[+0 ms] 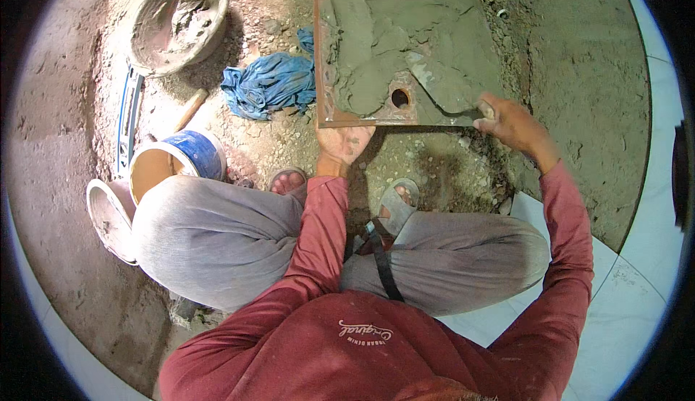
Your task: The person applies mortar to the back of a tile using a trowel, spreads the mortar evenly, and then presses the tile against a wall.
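A square tile [397, 111] with a round hole lies at the top centre, mostly coated in wet grey mortar [405, 24]. My left hand [344, 144] is closed on its lower edge from underneath, palm up, with the fingertips hidden beneath it. My right hand [510, 122] grips the handle of a trowel at the tile's lower right; the trowel's blade [427, 79] rests on the mortar, slanting up toward the hole's upper right. A crumpled blue cloth [264, 86] lies just left of the tile.
A mortar basin [217, 17], spirit level [127, 115] and wooden handle [190, 108] lie at left, above a blue bucket [206, 155] and pale container [101, 220] by my left knee. Rough concrete edges [579, 111] flank the dirt floor; white tiles [630, 285] are at right.
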Available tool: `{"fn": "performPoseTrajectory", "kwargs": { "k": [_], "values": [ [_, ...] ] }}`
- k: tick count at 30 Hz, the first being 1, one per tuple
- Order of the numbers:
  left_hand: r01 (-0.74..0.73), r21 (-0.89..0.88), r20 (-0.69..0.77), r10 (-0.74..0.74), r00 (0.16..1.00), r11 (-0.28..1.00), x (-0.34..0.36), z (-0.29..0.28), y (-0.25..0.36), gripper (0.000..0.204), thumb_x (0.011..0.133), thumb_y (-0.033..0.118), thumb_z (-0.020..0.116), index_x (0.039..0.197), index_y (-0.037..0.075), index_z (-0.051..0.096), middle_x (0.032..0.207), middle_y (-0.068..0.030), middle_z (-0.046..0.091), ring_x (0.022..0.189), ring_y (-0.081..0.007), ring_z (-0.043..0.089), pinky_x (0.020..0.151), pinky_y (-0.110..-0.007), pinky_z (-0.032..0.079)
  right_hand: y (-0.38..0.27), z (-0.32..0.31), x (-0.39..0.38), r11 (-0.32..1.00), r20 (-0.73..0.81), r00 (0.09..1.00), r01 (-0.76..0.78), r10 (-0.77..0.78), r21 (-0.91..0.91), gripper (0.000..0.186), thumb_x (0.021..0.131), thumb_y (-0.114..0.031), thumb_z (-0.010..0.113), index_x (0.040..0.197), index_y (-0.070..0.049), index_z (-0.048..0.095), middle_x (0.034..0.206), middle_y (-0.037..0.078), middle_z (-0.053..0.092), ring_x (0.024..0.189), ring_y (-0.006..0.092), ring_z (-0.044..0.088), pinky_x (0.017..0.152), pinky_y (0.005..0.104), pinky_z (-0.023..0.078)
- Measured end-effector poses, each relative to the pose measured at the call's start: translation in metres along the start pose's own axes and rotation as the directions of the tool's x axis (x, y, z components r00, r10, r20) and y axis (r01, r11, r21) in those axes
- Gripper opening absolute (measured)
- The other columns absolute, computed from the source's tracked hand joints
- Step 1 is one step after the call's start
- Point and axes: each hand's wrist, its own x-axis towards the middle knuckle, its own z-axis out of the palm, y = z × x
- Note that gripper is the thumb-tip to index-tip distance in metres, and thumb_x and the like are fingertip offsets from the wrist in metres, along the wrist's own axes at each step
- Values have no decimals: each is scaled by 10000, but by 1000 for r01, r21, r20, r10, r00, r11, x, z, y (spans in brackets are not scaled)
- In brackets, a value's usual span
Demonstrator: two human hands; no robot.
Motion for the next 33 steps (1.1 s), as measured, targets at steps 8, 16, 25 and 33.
{"fn": "performPoseTrajectory", "kwargs": {
  "k": [8, 16, 25, 33],
  "values": [
    [-1, 49, 0, 1, 1000, 999, -2, 8, -4, 613, 972, 527, 488, 1415, 104, 520, 1469, -122, 517, 1355, -322, 465, 1118, -528, 351, -6, -16, 61, 622, 389, 870, -490, 303, 611, 601, 923, -339, 699, 1361, 8, 476, 654, -16, 485, 472, 65, 474, 391, 251, 409],
    [-1, 46, 31, 0, 1000, 999, -3, -1, 2, 595, 997, 492, 463, 1423, 78, 504, 1438, -142, 536, 1328, -336, 493, 1122, -512, 369, -64, -31, 61, 767, 623, 782, -399, -1, 502, 451, 900, -261, 705, 1261, -40, 549, 600, -21, 513, 406, 68, 460, 380, 249, 384],
    [-11, 117, 11, 10, 1000, 993, -1, 3, -5, 577, 1024, 478, 409, 1442, 87, 482, 1444, -148, 524, 1320, -340, 497, 1116, -508, 387, -69, -14, 25, 979, 302, 933, 172, -197, 108, 438, 890, -238, 691, 1268, -81, 538, 815, 97, 642, 609, 238, 635, 533, 366, 488],
    [4, 36, 93, -7, 996, 999, -3, 2, 3, 549, 1015, 436, 406, 1441, 102, 503, 1471, -127, 516, 1366, -338, 470, 1139, -528, 366, -101, -27, -8, 838, -85, 956, 202, -282, -507, 321, 859, -144, 639, 1168, -147, 551, 921, 109, 623, 741, 341, 658, 590, 432, 506]
  ]
}}
